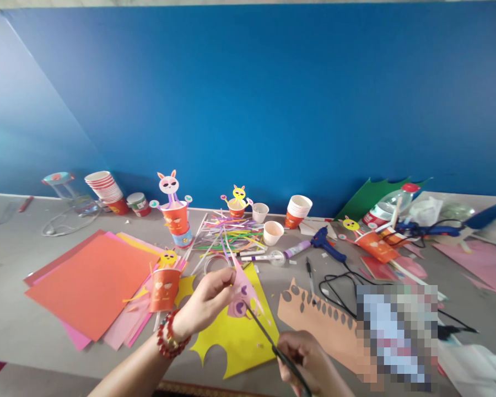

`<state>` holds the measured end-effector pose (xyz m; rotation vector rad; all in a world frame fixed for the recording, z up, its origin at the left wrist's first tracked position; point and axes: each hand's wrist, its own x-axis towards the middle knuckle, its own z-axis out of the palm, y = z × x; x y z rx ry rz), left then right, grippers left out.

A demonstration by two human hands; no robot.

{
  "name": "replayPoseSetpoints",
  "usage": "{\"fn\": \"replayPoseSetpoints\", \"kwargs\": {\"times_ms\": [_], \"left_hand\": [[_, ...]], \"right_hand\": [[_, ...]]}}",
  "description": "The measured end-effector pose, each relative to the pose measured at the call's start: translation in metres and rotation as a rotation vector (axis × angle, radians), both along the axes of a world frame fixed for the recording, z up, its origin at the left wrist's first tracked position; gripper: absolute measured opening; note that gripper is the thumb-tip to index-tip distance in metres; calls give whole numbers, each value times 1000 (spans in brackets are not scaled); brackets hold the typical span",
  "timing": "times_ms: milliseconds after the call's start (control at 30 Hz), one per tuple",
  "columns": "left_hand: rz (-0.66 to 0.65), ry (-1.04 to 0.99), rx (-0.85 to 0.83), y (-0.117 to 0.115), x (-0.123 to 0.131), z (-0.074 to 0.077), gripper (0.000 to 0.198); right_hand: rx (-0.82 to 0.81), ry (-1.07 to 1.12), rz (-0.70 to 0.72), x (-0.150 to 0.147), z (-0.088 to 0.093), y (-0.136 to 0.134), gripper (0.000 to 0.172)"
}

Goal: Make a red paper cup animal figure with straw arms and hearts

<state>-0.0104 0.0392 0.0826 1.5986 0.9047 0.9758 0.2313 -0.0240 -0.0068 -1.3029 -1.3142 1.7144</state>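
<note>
Some pink paper is pinched by the left hand, forward-left of scissors gripped by the right hand.

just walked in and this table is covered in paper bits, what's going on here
A person is holding pink paper with purple heart shapes in the left hand, while the right hand holds scissors up to it. Beneath lies a yellow sheet with rounded bites out of its edges. An orange cup with a yellow animal figure stands to the left; a glue gun lies farther back, on the right.
</note>
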Motion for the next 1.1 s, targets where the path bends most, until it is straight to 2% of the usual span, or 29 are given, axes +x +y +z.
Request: {"fn": "replayPoseSetpoints", "kwargs": {"times_ms": [100, 267, 400, 500, 767, 967, 1100], "left_hand": [[44, -55, -14, -2, 2, -1, 32], [98, -275, -40, -17, 14, -10, 30], [178, -271, -59, -28, 23, -19, 27], [215, -243, -43, -31, 25, -21, 30], [88, -240, -35, -30, 23, -16, 36], [57, -285, -114, -32, 26, -14, 32], [58, -284, -119, -32, 26, -14, 33]], "right_hand": [[49, 10, -18, 1, -2, -1, 40], [145, 9, -24, 1, -7, -1, 39], [143, -33, -34, -3, -12, -1, 46], [114, -15, 13, -7, -6, -1, 47], [15, 135, 108, -15, 19, 1, 64], [24, 180, 135, -16, 25, 1, 71], [30, 216, 150, -17, 22, 1, 70]]}}
